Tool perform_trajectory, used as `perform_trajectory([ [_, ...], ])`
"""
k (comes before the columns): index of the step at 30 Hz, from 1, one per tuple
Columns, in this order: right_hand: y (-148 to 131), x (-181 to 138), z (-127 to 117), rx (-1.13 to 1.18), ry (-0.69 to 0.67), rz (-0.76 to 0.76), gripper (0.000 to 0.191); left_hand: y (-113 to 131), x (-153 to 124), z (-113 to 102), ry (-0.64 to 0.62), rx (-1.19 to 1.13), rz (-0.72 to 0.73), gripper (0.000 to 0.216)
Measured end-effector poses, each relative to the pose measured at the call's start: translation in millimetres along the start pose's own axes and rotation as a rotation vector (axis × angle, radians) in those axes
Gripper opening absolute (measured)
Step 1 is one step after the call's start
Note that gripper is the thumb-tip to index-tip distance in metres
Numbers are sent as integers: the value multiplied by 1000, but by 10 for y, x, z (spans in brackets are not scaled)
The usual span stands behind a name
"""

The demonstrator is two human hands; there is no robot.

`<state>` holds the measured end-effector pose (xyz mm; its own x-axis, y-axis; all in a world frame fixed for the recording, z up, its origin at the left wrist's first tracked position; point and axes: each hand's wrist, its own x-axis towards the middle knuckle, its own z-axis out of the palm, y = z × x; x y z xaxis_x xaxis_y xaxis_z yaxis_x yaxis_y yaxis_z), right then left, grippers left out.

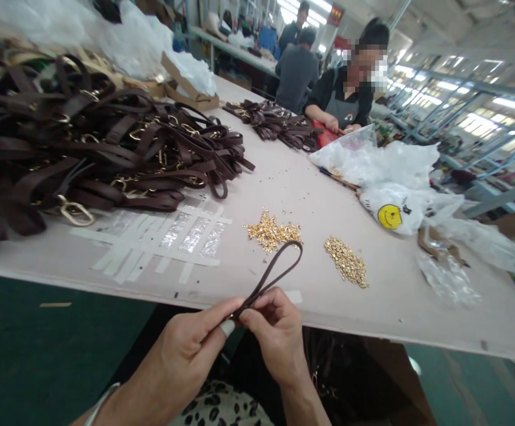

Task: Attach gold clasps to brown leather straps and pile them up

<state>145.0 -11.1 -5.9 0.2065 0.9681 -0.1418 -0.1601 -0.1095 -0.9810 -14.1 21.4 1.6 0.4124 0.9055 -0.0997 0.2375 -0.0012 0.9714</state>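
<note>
A dark brown leather strap (270,273) is bent into a narrow loop that points up and away from me, over the table's near edge. Its lower part is pinched by my left hand (194,338), whose thumb has a pale covering at the tip. Close beside it, my right hand (279,331) is also closed on the strap, thumb against fingers. What lies between the fingertips is mostly hidden. Just beyond the loop is a loose pile of small gold metal pieces (273,231). Another pile of gold pieces (346,260) lies to its right.
A big heap of brown straps with gold buckles (142,148) covers the table's left. Taped clear film (190,234) lies before it. Plastic bags (395,189) rest at right. Across the table a person (350,89) works beside more straps (279,124). A dark open box (364,378) stands below.
</note>
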Motion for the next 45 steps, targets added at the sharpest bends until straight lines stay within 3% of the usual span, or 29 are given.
perform_trajectory([
  [3,-56,-21,-159,-143,-25,-12,15,38,56,92,-91,-193,-119,32],
  [5,-117,3,-415,-344,36,-74,18,58,86,124,-153,-363,-222,34],
  [8,-191,93,-996,-816,378,-199,29,46,89,97,-165,-518,-339,37],
  [10,-203,153,-1402,-1070,571,-203,33,13,80,53,-158,-572,-388,40],
  [14,-138,220,-1918,-1278,672,-156,32,-53,87,19,-179,-631,-421,40],
  [19,-47,293,-1990,-1425,686,-190,31,-82,85,68,-233,-694,-405,38],
  [24,-45,376,-1922,-1485,645,-224,29,-103,81,81,-132,-675,-415,45],
  [32,-140,485,-2190,-1343,565,-95,29,33,108,133,-103,-579,-302,49],
  [34,-149,492,-2144,-1255,567,-58,28,66,144,160,-55,-609,-320,51],
  [36,-144,426,-1913,-1060,566,-113,30,83,181,189,-16,-662,-335,51],
  [40,-66,146,-1063,-526,438,-345,27,76,214,233,-20,-750,-298,33],
  [43,25,21,-514,-416,233,-461,16,55,201,245,-33,-752,-276,25],
  [45,76,8,-322,-420,138,-512,13,40,182,242,-32,-713,-235,22],
])
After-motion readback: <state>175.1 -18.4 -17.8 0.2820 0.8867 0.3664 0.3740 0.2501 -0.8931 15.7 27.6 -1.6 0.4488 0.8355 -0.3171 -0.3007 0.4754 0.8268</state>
